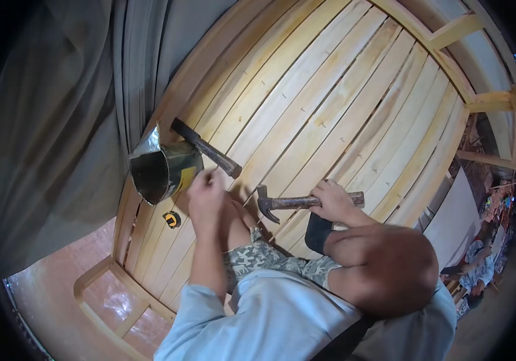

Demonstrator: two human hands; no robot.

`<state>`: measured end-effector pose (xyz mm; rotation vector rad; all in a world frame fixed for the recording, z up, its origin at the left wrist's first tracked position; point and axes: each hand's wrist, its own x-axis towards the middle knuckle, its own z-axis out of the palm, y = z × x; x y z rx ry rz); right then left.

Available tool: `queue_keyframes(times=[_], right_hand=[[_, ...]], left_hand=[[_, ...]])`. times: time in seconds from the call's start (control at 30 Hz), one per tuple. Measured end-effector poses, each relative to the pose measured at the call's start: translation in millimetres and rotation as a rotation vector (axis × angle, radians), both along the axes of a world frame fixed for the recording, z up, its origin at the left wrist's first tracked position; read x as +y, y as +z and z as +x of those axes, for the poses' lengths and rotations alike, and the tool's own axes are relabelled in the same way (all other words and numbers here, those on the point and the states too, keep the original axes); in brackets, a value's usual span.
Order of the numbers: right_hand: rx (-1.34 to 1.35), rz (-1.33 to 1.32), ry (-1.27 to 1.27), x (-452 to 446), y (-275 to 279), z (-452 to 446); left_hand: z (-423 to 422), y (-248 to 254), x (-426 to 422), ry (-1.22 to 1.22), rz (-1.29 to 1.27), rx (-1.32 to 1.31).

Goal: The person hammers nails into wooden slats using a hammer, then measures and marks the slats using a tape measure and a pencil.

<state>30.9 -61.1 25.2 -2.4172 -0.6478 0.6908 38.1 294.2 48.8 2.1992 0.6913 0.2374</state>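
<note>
My right hand (332, 203) is wrapped round the wooden handle of a claw hammer (291, 203), its dark head pointing left above the slats. My left hand (206, 191) is closed in a pinch beside a cut-open metal can (151, 174); anything between the fingertips is too small to make out. The can lies tilted, its dark opening facing left. Against its upper side rests a dark tool with a brown handle (217, 157). A black and yellow tape measure (172, 219) lies on the slats below the can.
Pale wooden slats (306, 108) form a curved framed panel beneath me, with several small nails standing along them. A grey curtain (71, 132) hangs at left. My bent knee (390, 271) is at lower right. Another person (478, 271) and clutter show at far right.
</note>
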Motion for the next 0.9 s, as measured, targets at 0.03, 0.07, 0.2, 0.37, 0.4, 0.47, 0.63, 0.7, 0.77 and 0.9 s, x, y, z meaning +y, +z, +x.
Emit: queue_keyframes(times=[0.03,0.07,0.2,0.37,0.4,0.47,0.63,0.7,0.77,0.9], right_hand=[[0.008,0.011,0.005,0,-1,-1],[0.02,0.01,0.009,1,-1,2],[0.122,0.019,0.222,16,2,10],[0.422,0.109,0.367,23,-3,29],[0.393,0.254,0.196,17,-21,27],[0.409,0.329,0.026,13,-22,37],[0.514,0.456,-0.358,-9,-8,51],[0.53,0.51,-0.374,-13,-3,47],[0.563,0.566,-0.375,-12,1,48],[0.73,0.794,-0.26,1,13,49]], left_hand=[[-26,10,32,0.019,-0.051,-0.009],[-53,1,81,0.046,0.132,-0.007],[-126,-32,203,0.251,0.83,0.051],[-160,-72,224,0.281,0.137,0.439],[-160,-68,219,0.173,-0.183,0.531],[-170,-81,226,0.183,-0.146,0.57],[-154,-45,183,0.44,-0.381,0.475],[-165,-30,178,0.529,-0.579,0.226],[-183,-14,183,0.374,-0.565,0.066],[-132,66,92,-0.129,-0.652,-0.175]])
